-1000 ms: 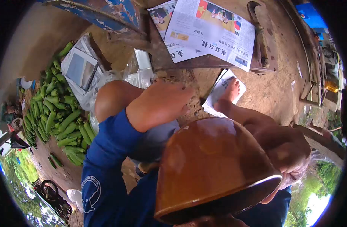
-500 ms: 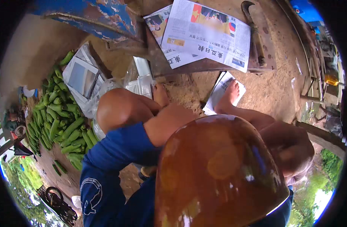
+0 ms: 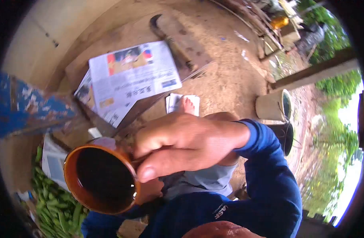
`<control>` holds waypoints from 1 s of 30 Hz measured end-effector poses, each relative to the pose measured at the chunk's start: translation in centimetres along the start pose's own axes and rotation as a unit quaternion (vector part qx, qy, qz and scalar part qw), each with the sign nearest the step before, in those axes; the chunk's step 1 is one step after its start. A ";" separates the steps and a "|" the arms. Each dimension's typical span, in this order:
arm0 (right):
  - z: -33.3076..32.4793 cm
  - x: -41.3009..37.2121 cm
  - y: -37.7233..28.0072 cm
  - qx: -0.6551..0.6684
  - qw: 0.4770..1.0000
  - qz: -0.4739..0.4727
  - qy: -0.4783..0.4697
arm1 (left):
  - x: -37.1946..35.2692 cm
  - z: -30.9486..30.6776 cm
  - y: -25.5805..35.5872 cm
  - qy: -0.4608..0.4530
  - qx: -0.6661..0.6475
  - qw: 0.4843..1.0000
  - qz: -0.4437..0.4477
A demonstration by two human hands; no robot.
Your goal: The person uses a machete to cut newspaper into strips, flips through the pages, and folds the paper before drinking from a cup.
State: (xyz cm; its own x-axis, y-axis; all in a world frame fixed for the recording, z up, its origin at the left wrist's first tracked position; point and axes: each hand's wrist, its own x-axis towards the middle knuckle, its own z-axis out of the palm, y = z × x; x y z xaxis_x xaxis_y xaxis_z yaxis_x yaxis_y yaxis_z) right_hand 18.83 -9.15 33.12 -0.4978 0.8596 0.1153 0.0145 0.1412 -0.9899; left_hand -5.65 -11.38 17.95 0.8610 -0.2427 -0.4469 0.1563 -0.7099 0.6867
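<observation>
My right hand [image 3: 178, 141] grips a glossy orange-brown mug [image 3: 138, 186] at its handle side, with the thumb on top near the rim. The mug tilts toward me, and its inside [image 3: 104, 174] looks dark, perhaps from a drink. My left hand is out of sight; a blue sleeve [image 3: 96, 225] shows below the mug. Beyond the right hand, printed newspaper sheets [image 3: 134, 81] lie on a low wooden board [image 3: 80, 65]. A curved-blade sickle [image 3: 176, 47] rests on the same board, to the right of the sheets.
Many long green vegetables [image 3: 55, 208] are heaped on the ground at lower left. A bare foot [image 3: 186, 105] stands on folded paper [image 3: 172, 102]. A pale bucket [image 3: 269, 106] and a black bucket [image 3: 284, 137] stand at right. Blue peeling wood [image 3: 27, 105] juts in at left.
The mug was close under the camera, filling the lower middle; it has come down and left, so its opening now shows. The view has turned, and the right hand has come into sight.
</observation>
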 end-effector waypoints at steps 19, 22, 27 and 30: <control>-1.7 -1.2 -0.3 0.033 0.996 0.071 0.044 | 0.1 -1.3 0.4 0.177 0.047 0.982 -0.039; -1.7 -1.6 -0.8 -0.027 0.994 0.089 0.050 | 0.1 -2.2 0.6 0.325 0.140 0.935 0.002; -1.3 -1.8 -0.8 -0.076 0.995 -0.006 0.060 | 0.3 -0.8 1.4 0.215 -0.249 0.933 -0.145; -1.1 -1.8 -1.3 -0.033 0.999 -0.003 0.039 | 0.6 -0.6 0.5 0.187 -0.082 0.973 -0.107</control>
State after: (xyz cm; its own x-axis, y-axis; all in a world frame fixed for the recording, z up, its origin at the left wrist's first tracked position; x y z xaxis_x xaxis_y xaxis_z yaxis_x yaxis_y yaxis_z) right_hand 20.63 -10.31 34.30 -0.4284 0.8941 0.1306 0.0706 0.1772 -0.9816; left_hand -4.77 -11.49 18.32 0.9112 0.1788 -0.3710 0.4005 -0.5955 0.6964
